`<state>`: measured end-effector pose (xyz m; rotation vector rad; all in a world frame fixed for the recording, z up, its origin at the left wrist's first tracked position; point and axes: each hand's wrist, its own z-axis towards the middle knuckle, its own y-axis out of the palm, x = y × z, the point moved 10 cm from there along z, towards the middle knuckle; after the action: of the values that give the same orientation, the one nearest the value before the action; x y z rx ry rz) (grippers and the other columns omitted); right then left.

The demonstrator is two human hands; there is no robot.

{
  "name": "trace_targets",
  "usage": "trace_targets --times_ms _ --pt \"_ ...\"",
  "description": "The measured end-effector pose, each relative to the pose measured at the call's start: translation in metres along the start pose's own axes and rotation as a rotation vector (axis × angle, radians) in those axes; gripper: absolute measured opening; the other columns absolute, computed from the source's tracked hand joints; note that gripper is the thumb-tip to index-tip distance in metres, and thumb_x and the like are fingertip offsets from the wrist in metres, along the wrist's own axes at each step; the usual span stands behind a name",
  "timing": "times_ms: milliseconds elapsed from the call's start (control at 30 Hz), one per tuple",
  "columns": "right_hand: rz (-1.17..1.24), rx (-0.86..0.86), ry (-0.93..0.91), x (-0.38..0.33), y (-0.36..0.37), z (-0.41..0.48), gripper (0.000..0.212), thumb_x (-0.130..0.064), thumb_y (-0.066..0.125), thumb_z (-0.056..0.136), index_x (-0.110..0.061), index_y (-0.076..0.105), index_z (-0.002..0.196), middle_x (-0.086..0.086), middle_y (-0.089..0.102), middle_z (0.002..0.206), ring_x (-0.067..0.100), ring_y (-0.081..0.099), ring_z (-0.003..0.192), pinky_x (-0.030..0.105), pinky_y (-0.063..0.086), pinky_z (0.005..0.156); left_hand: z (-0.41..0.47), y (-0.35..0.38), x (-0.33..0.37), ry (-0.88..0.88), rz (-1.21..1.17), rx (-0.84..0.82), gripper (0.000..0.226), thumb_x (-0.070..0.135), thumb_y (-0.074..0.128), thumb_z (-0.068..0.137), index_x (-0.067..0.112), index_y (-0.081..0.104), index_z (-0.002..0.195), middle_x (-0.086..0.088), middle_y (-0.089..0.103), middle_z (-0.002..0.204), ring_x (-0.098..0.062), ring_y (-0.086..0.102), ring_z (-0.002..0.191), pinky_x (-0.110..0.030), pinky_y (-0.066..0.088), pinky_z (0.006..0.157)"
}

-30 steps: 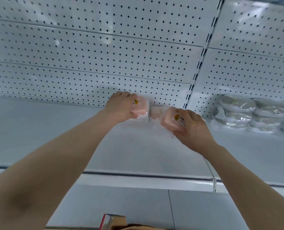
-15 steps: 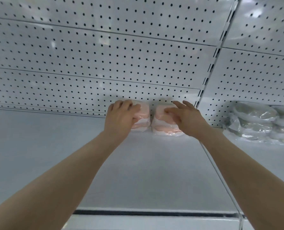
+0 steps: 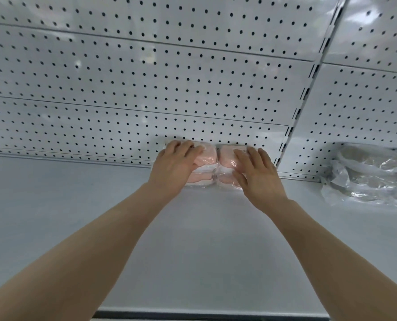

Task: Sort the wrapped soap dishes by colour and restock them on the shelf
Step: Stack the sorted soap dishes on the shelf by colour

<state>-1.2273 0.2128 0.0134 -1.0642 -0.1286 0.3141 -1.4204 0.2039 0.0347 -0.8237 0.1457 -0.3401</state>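
left hand (image 3: 176,165) lies over the top of the left pink stack (image 3: 205,162) of wrapped soap dishes, fingers loosely flat and pinching nothing. right hand (image 3: 259,179) presses straight-fingered on the right pink stack (image 3: 226,158). the stacks touch each other at the back edge of the shelf (image 3: 193,251), against the pegboard (image 3: 193,89), straight ahead of each palm. pale wrapped dishes (image 3: 366,177) sit well apart, nearer the right hand.

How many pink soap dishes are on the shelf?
4. The left hand rests on a stack of two: top left dish, bottom left dish. The right hand rests on the next stack: top right dish, bottom right dish. Hands may hide more.
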Motion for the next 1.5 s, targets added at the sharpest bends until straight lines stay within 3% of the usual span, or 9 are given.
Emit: trace_targets --times_ms 200,433,533,700,933,1200,1300,1367,1500 --pt "-0.128 -0.038 0.008 -0.004 -0.009 0.001 0.050 -0.040 0.045 0.100 -0.021 0.040 0.145 0.012 0.036 0.150 0.039 0.028 0.140 0.052 0.023 0.112 0.000 -0.009 0.006 0.022 0.037 0.048 0.038 0.023 0.075 0.080 0.016 0.066 0.116 -0.005 0.064 0.116 -0.036 0.057 0.108 -0.050 0.039 0.101" --pt "-0.137 -0.003 -0.088 -0.021 -0.048 -0.025 0.057 -0.045 0.030 0.096 -0.017 0.045 0.143 0.014 0.049 0.138 0.037 0.044 0.128 0.048 0.036 0.108 -0.025 -0.049 0.039 0.106 -0.007 0.049 0.041 0.022 0.079 0.076 0.010 0.067 0.113 -0.007 0.066 0.110 -0.034 0.060 0.104 -0.040 0.049 0.090" --pt "-0.151 0.011 -0.126 -0.028 -0.069 -0.050 0.053 -0.040 0.042 0.097 -0.013 0.045 0.143 0.016 0.053 0.134 0.038 0.049 0.124 0.049 0.040 0.104 -0.045 -0.071 0.057 0.126 0.005 0.025 0.038 0.025 0.076 0.079 0.012 0.067 0.114 -0.006 0.066 0.107 -0.032 0.061 0.101 -0.037 0.051 0.085" --pt "-0.170 0.047 -0.204 -0.037 -0.108 -0.115 0.049 -0.034 0.055 0.094 -0.006 0.054 0.134 0.019 0.059 0.126 0.039 0.057 0.114 0.049 0.047 0.098 -0.089 -0.107 0.098 0.160 0.006 -0.027 0.039 0.028 0.073 0.082 0.012 0.065 0.118 -0.005 0.067 0.108 -0.031 0.062 0.099 -0.036 0.051 0.084" --pt "-0.152 0.047 -0.279 -0.043 -0.140 -0.231 0.050 -0.038 0.045 0.097 -0.006 0.055 0.135 0.015 0.060 0.124 0.036 0.056 0.114 0.044 0.045 0.097 -0.173 -0.149 0.163 0.219 -0.053 -0.057 0.035 0.031 0.061 0.090 0.012 0.064 0.119 -0.007 0.065 0.111 -0.031 0.059 0.102 -0.039 0.048 0.092" --pt "-0.082 -0.020 -0.296 -0.049 -0.111 -0.363 0.045 -0.030 0.057 0.095 -0.006 0.057 0.133 0.016 0.061 0.121 0.035 0.057 0.112 0.046 0.048 0.094 -0.299 -0.134 0.200 0.072 -0.186 -0.204 0.035 0.030 0.064 0.089 0.016 0.063 0.121 -0.004 0.064 0.116 -0.029 0.057 0.108 -0.039 0.050 0.092" --pt "-0.029 -0.167 -0.231 -0.046 -0.062 -0.408 0.050 -0.023 0.072 0.086 -0.007 0.058 0.132 0.015 0.063 0.120 0.035 0.061 0.110 0.045 0.052 0.089 -0.369 -0.099 0.210 -0.013 -0.203 -0.408 0.036 0.035 0.053 0.091 0.022 0.058 0.125 -0.001 0.061 0.123 -0.026 0.054 0.116 -0.043 0.050 0.094" --pt "0.009 -0.327 -0.195 -0.050 -0.018 -0.435 0.057 -0.020 0.076 0.081 -0.007 0.057 0.133 0.016 0.063 0.121 0.036 0.062 0.110 0.044 0.053 0.088 -0.419 -0.075 0.218 -0.055 -0.231 -0.550 0.036 0.035 0.056 0.090 0.023 0.057 0.124 0.000 0.060 0.125 -0.024 0.054 0.118 -0.040 0.051 0.094" --pt "0.075 -0.694 -0.096 -0.071 0.067 -0.462 0.063 -0.026 0.065 0.092 -0.014 0.039 0.148 0.011 0.047 0.145 0.032 0.046 0.131 0.041 0.045 0.100 -0.501 -0.036 0.231 -0.122 -0.291 -0.768 0.050 0.033 0.073 0.080 0.021 0.056 0.127 0.001 0.059 0.127 -0.021 0.053 0.119 -0.036 0.054 0.093"
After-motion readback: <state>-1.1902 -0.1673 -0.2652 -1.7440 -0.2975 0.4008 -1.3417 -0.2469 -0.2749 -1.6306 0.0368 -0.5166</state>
